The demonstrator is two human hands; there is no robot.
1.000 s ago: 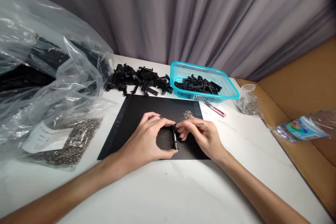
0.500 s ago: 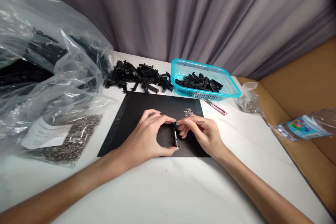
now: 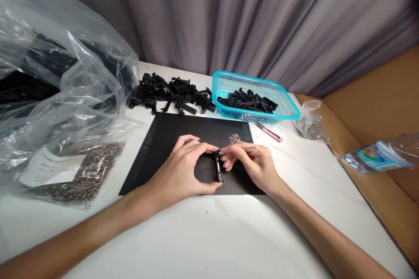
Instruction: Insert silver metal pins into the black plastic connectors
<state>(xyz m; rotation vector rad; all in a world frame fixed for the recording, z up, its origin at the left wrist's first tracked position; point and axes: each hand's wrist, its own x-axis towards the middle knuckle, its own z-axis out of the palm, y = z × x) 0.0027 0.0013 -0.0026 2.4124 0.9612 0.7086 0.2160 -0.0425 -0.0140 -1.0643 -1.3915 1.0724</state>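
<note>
Between the thumb and forefinger of my left hand (image 3: 183, 168) a narrow black plastic part (image 3: 218, 168) is gripped by its two ends, over a black mat (image 3: 163, 130). My right hand (image 3: 253, 163) pinches a thin metal tool (image 3: 250, 149), perhaps tweezers, at the part's far end. Its tip is too small to make out. A small pile of metal pieces (image 3: 235, 138) lies on the mat just beyond my right fingers. More small pieces show partly behind my left fingers.
Behind the mat are a heap of black plastic parts (image 3: 176, 93) and a blue basket (image 3: 288, 113) holding similar parts. A pink cutter (image 3: 271, 133) lies right. Left are a bag of metal pieces (image 3: 94, 178) and a large clear bag (image 3: 94, 83); a bottle (image 3: 376, 157) lies by the cardboard (image 3: 386, 91).
Both hands keep their grips on the black part and the thin tool, almost unmoved. The view has shifted slightly.
</note>
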